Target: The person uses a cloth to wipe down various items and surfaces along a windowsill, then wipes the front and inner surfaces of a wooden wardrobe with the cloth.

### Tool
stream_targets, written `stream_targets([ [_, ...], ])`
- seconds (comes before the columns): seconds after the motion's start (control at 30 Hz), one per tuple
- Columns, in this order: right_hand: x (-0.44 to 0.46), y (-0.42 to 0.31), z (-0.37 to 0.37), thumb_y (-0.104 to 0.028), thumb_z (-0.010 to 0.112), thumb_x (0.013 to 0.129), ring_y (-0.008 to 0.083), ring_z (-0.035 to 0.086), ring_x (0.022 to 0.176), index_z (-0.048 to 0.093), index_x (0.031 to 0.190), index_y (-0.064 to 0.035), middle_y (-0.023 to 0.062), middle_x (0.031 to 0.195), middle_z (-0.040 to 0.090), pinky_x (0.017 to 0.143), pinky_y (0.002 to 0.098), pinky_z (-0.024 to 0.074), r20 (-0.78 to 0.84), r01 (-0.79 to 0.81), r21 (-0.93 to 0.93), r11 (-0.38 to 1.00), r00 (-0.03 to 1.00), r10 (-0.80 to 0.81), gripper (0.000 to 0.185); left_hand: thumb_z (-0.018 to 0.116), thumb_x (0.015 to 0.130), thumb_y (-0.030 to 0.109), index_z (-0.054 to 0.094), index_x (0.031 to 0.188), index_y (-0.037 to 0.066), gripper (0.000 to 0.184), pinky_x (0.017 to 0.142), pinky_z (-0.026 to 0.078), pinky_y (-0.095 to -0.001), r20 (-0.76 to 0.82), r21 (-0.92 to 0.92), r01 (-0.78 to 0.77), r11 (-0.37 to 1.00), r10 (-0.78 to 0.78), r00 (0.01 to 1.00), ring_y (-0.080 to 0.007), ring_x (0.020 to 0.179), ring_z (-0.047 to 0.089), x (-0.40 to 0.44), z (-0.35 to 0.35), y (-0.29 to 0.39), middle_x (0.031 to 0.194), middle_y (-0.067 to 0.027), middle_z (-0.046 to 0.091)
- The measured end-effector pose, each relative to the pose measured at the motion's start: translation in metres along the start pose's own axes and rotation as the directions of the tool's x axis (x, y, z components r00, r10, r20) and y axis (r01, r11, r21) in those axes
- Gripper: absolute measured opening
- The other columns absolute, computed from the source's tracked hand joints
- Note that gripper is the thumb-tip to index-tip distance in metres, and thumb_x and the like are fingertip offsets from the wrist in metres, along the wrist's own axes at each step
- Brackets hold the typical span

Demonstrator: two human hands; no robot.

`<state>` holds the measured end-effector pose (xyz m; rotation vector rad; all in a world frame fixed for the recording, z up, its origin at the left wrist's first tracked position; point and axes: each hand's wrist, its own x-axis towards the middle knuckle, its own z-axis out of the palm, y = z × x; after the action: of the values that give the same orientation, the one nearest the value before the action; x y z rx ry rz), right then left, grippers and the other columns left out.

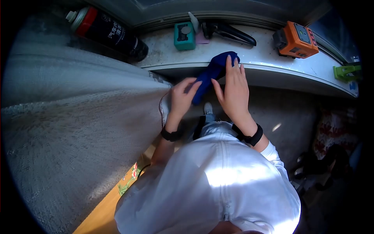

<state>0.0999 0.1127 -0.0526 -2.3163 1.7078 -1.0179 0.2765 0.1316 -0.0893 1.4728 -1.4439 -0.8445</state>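
A dark blue cloth (208, 76) drapes over the front edge of the white sill, its lower end hanging down. My left hand (181, 99) is at the cloth's lower left side, with curled fingers and thumb closed on its edge. My right hand (235, 87) lies over the cloth's right part, fingers stretched out and fingertips touching it at the sill edge; its thumb stands apart toward the hanging part. What is under the cloth is hidden.
Along the white sill (257, 58) are a dark spray can (109, 33) with a red band, a teal box (184, 36), a black-handled tool (230, 33), an orange device (298, 40) and a green clip (346, 73). A grey curtain (85, 117) hangs at the left.
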Motion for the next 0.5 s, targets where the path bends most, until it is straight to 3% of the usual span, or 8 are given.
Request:
stream_targets([
  [0.1,0.013,-0.003,0.013,-0.025,0.071,0.077,0.0365,0.048,0.123,0.043,0.132,0.0056,0.0256,0.124,0.054,0.108,0.0443,0.0329,0.013,0.019,-0.08,0.997,1.0,-0.018,0.069,0.068,0.085,0.012,0.067,0.095,0.0,0.016,0.068,0.049,-0.0272,-0.001,-0.025,0.026,0.999,-0.027,1.0,-0.0169,0.075,0.065,0.007,0.002,0.002,0.085,-0.0109,0.068],
  [0.13,0.017,-0.006,0.019,-0.034,0.064,0.085,0.0367,0.048,0.124,0.044,0.134,0.0034,0.026,0.126,0.053,0.109,0.0446,0.0325,0.034,0.028,-0.084,0.996,0.999,-0.026,0.064,0.068,0.085,0.012,0.067,0.095,0.0,0.016,0.068,0.049,-0.0274,-0.013,-0.016,0.028,0.999,-0.028,1.0,-0.0174,0.075,0.065,0.007,0.0,-0.001,0.085,-0.0111,0.069],
  [0.3,0.026,-0.027,0.049,-0.017,0.069,0.078,0.0344,0.046,0.126,0.044,0.133,0.0019,0.0228,0.129,0.052,0.108,0.0424,0.0341,0.085,0.122,0.043,0.992,0.988,-0.126,0.063,0.068,0.085,0.01,0.067,0.095,0.0,0.015,0.069,0.049,-0.0282,-0.088,0.044,0.11,0.993,-0.106,0.991,-0.0186,0.075,0.065,-0.004,-0.024,-0.016,0.085,-0.0115,0.068],
  [0.5,0.028,-0.05,0.073,-0.004,0.058,0.079,0.0332,0.048,0.125,0.049,0.128,0.0024,0.0209,0.127,0.053,0.107,0.0413,0.0364,0.035,0.224,0.035,0.974,0.974,-0.225,0.051,0.066,0.085,0.009,0.067,0.098,0.0,0.015,0.07,0.049,-0.029,-0.154,0.086,0.148,0.985,-0.134,0.979,-0.0195,0.076,0.065,-0.015,-0.042,-0.029,0.085,-0.0124,0.069],
])
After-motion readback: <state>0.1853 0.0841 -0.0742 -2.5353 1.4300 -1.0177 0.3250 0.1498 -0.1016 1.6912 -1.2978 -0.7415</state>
